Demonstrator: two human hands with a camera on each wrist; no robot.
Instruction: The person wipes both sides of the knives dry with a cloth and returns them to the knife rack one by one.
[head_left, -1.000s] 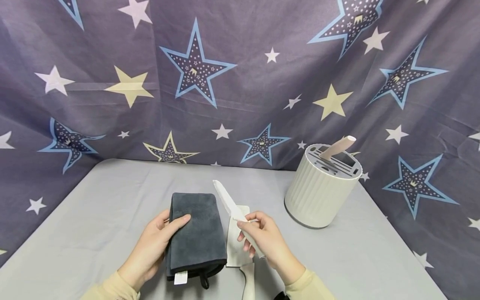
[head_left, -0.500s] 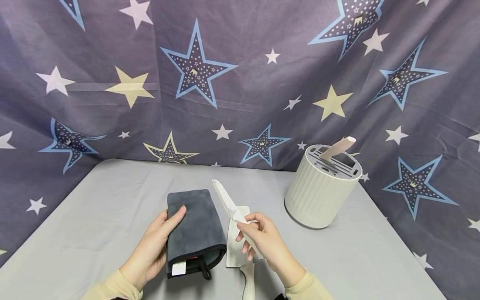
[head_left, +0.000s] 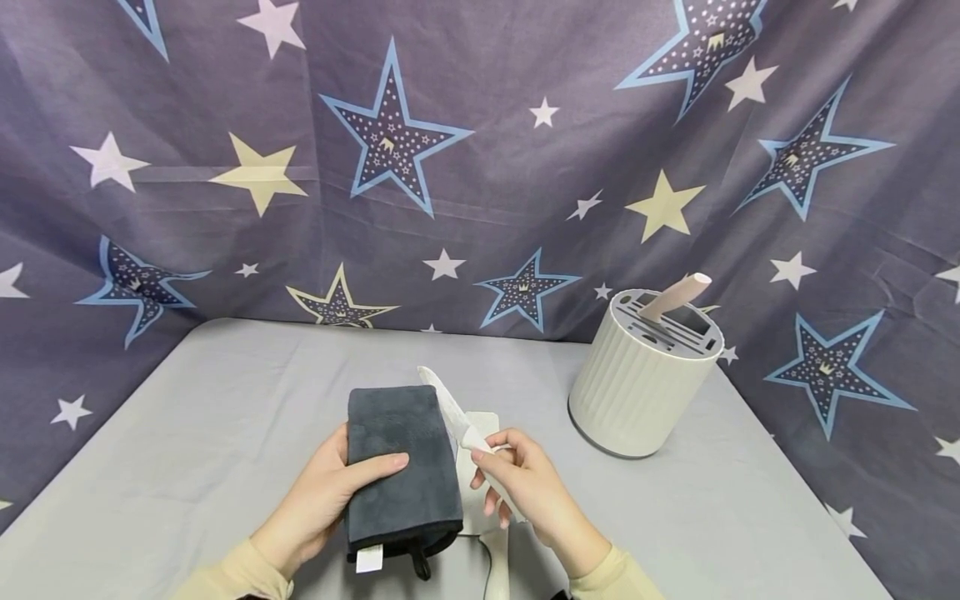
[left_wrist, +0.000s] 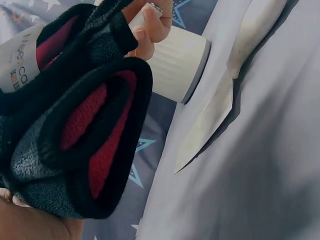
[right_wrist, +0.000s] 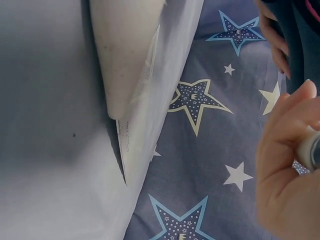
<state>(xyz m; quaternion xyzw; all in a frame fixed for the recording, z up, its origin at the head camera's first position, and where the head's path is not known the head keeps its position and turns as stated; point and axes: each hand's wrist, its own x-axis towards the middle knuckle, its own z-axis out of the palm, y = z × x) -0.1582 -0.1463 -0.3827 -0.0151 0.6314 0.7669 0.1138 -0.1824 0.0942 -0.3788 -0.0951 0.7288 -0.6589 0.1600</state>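
My left hand (head_left: 318,496) grips a folded dark grey towel (head_left: 405,492), thumb across its front. In the left wrist view the towel (left_wrist: 37,162) shows black edging, pink-red inner layers and a white label. A white kitchen knife (head_left: 453,417) is held by its handle in my right hand (head_left: 528,483), blade pointing up and to the left. The blade lies along the towel's right edge in the head view. Below the knife, a white cleaver (head_left: 474,504) lies on the table, partly hidden by the towel and right hand.
A ribbed cream knife block (head_left: 637,400) stands at the right, with one pinkish handle (head_left: 677,296) sticking out of its slotted top. The grey cloth-covered table (head_left: 225,400) ends at a star-patterned curtain (head_left: 495,167) behind and at the sides.
My left hand first tilts the towel slightly left, then brings it right against the knife's blade, its thumb now lower across the front. The knife's tip has shifted slightly left and down.
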